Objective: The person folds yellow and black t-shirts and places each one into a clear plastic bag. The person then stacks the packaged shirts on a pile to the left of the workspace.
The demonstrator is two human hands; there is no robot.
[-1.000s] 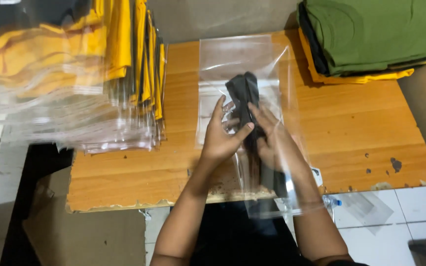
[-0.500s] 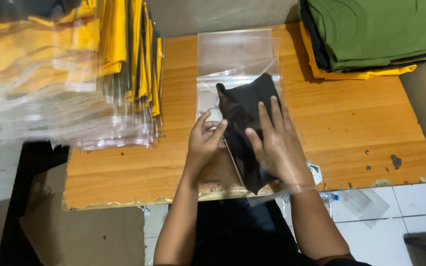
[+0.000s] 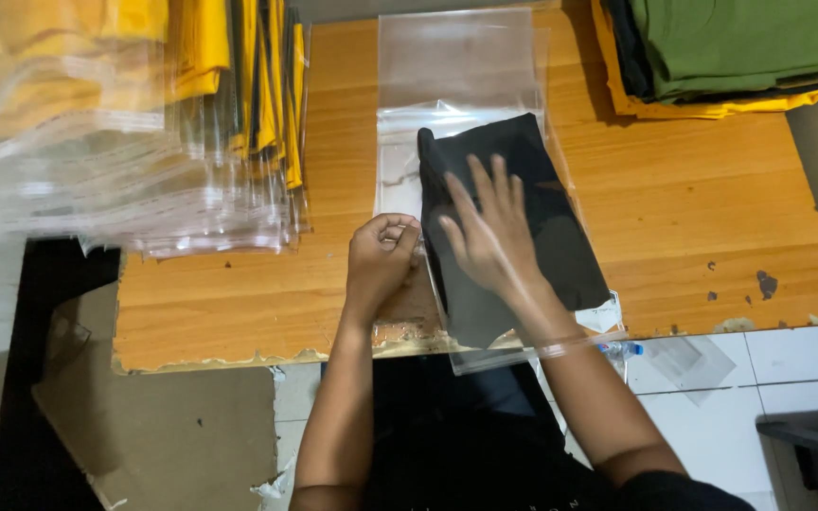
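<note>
A clear plastic bag (image 3: pixel 456 66) lies lengthwise on the wooden desk (image 3: pixel 693 208), its closed end toward the far edge and its open mouth hanging just over the near edge. Inside it sits a folded black garment (image 3: pixel 532 203), filling the near part of the bag and lying slightly askew, while the far part of the bag is flat and see-through. The right hand (image 3: pixel 489 237) is pushed in through the mouth of the bag, with the film wrapping the wrist; its fingers (image 3: pixel 480 185) are spread open and pressed flat on top of the black garment. The left hand (image 3: pixel 381 255) rests just beside it on the left, fingers curled shut into a loose fist at the bag's left edge, apparently pinching the film, though the grip itself is hidden. To the left on the desk is a thick stack of bagged yellow garments (image 3: pixel 144 123) in clear sleeves. At the far right corner lies a pile of folded shirts (image 3: pixel 740 47), olive green on top, with black and yellow ones under it.
</note>
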